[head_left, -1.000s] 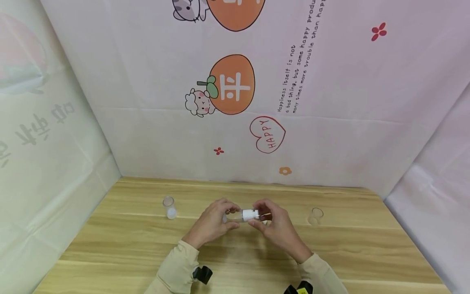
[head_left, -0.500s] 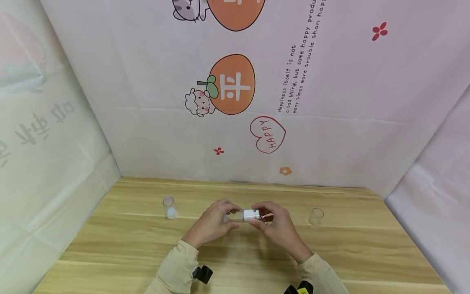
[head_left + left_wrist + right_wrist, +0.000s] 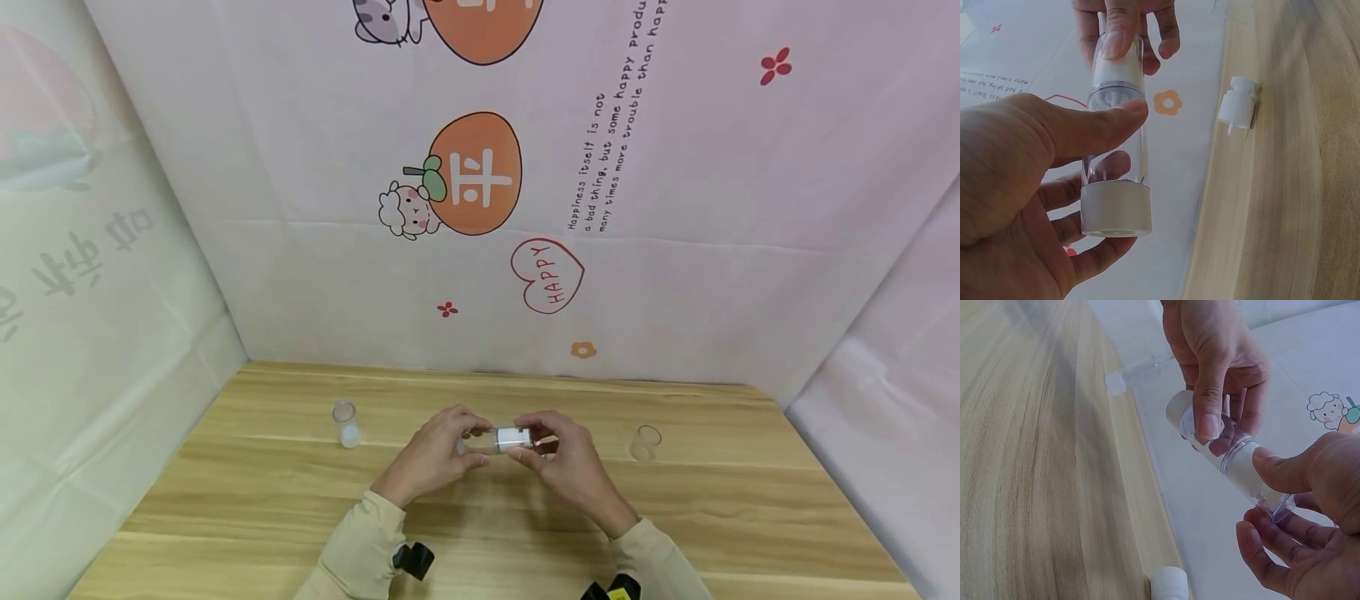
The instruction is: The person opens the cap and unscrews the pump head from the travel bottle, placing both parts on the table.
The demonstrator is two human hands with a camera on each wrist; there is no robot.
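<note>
A clear pump bottle (image 3: 1119,144) with a white base is held level above the table, between both hands. My left hand (image 3: 438,450) grips its clear body near the base, thumb on top and fingers beneath. At the other end, my right hand (image 3: 566,462) holds the white pump part (image 3: 513,439) inside a clear sleeve, pinched between thumb and fingers. A clear ring seam where the two parts meet shows in both wrist views. Beyond the hands, a separate white pump head (image 3: 1238,106) is on the table; I cannot make it out in the head view.
On the left of the wooden table (image 3: 247,500) stands a clear bottle (image 3: 347,425) with a white bottom. A clear cap (image 3: 645,442) stands on the right. Printed white cloth (image 3: 337,292) rises behind the table's back edge.
Since the first frame, the white pump part has turned slightly, and the right fingers have shifted a little. Both hands otherwise keep their places, and the last half second shows hardly any motion.
</note>
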